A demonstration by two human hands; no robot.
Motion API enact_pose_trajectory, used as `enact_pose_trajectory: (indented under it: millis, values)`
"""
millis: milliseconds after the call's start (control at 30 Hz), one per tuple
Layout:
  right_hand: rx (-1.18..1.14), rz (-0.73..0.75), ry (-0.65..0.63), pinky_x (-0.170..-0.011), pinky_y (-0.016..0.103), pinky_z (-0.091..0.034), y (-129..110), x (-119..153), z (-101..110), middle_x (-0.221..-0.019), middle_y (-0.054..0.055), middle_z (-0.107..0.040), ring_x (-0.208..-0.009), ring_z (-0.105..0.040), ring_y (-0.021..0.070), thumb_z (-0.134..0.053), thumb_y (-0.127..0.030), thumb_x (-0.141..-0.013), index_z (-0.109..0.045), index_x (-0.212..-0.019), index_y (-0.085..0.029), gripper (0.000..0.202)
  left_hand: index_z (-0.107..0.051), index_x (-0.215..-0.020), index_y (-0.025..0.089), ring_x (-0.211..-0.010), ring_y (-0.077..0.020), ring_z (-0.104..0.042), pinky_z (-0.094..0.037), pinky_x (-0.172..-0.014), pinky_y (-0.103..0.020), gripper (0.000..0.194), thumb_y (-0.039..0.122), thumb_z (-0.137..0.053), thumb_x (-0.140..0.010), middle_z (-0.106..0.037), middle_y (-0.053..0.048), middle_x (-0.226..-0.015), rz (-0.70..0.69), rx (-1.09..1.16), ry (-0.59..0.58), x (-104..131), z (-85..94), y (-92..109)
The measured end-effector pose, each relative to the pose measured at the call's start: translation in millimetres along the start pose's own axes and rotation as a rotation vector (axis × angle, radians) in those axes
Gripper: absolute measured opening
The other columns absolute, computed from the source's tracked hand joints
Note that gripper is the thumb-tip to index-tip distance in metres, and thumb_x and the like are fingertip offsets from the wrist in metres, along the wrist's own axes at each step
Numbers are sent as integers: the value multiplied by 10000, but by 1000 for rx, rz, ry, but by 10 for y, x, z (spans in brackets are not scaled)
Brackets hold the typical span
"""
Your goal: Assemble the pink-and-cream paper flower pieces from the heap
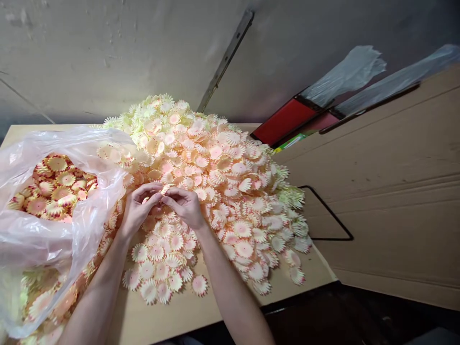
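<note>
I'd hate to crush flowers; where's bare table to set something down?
Bare table shows between the left forearm and right forearm, from the flower pile to the near edge, and at the near right corner, between pile and edges. Crowded: the middle, around the left hand and right hand, and the left, around the plastic bag.

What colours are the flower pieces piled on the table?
Flower pieces: mostly pale cream, many with pink centres and reddish tips. Best in head view.
</note>
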State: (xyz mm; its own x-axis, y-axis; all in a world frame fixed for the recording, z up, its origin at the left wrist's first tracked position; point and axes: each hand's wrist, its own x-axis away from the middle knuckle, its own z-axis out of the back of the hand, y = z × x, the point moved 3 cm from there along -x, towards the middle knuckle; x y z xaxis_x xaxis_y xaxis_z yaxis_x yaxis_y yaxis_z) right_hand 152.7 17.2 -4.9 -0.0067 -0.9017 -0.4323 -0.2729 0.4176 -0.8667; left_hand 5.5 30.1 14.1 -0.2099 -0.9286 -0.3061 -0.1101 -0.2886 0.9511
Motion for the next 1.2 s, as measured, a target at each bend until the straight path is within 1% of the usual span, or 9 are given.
enact_pose_trajectory:
  millis: [133, 200, 367, 500, 633, 833, 900, 1067, 1200]
  values:
    - [25, -48, -3, -748, 303, -594, 26, 9, 29, -814, 24, -710, -750, -670, 158, -808, -468, -733, -718, -799, -199, 291, -752, -947, 169, -871, -210, -687, -572, -611, -238, 349, 429, -818, -723, -739, -99, -1054, 94, 41, 8, 20, -30, 26]
    - [17, -68, -15, -756, 307, -598, 41, 12, 37, -826, 28, -719, -759, -675, 161, -803, -481, -736, -723, -805, -199, 301, -754, -928, 167, -837, -204, -685, -576, -601, -244, 357, 434, -832, -703, -742, -94, -1031, 112, 59, 2, 23, -36, 25]
    - [-23, -85, -35, -754, 312, -606, 62, 10, 54, -856, 28, -740, -770, -686, 164, -811, -469, -733, -745, -835, -214, 282, -767, -906, 165, -807, -179, -681, -570, -636, -236, 319, 417, -824, -719, -749, -87, -1003, 66, 30, 15, 11, -22, 26]
    - [-55, -80, -42, -763, 294, -600, 90, 12, 69, -856, 22, -740, -768, -689, 152, -806, -445, -751, -758, -842, -217, 250, -763, -918, 164, -837, -191, -683, -573, -640, -241, 322, 420, -817, -729, -750, -87, -994, 66, 19, 14, 21, -21, 22]
    - [-25, -108, -30, -763, 286, -592, 109, 21, 80, -872, 28, -743, -768, -686, 148, -797, -445, -759, -764, -855, -212, 254, -759, -938, 168, -857, -204, -687, -579, -651, -254, 340, 432, -816, -731, -749, -89, -994, 77, 31, 3, 27, -16, 5]
    - [4, -91, -3, -739, 282, -581, 96, 21, 91, -872, 40, -740, -790, -669, 156, -793, -452, -751, -759, -841, -207, 263, -765, -923, 173, -857, -191, -688, -568, -697, -256, 312, 421, -812, -740, -754, -84, -991, 53, 15, 11, 18, -10, 15]
    - [19, -92, -5, -735, 291, -579, 111, 18, 99, -860, 41, -732, -788, -663, 162, -784, -470, -750, -751, -841, -206, 281, -764, -917, 170, -864, -192, -686, -567, -707, -259, 309, 414, -816, -736, -751, -86, -998, 60, 24, 9, 21, -20, 25]
    - [46, -76, -7, -708, 292, -559, 147, 7, 121, -795, 26, -699, -727, -633, 151, -761, -480, -755, -727, -821, -198, 292, -760, -903, 159, -834, -185, -677, -561, -673, -251, 316, 410, -825, -721, -746, -84, -974, 87, 31, 3, 31, -43, 43]
    - [17, -87, -7, -697, 285, -550, 147, 1, 117, -776, 23, -691, -715, -622, 148, -771, -476, -736, -731, -805, -196, 291, -759, -897, 157, -811, -171, -669, -549, -674, -241, 311, 402, -828, -719, -743, -78, -951, 79, 26, -2, 27, -39, 45]
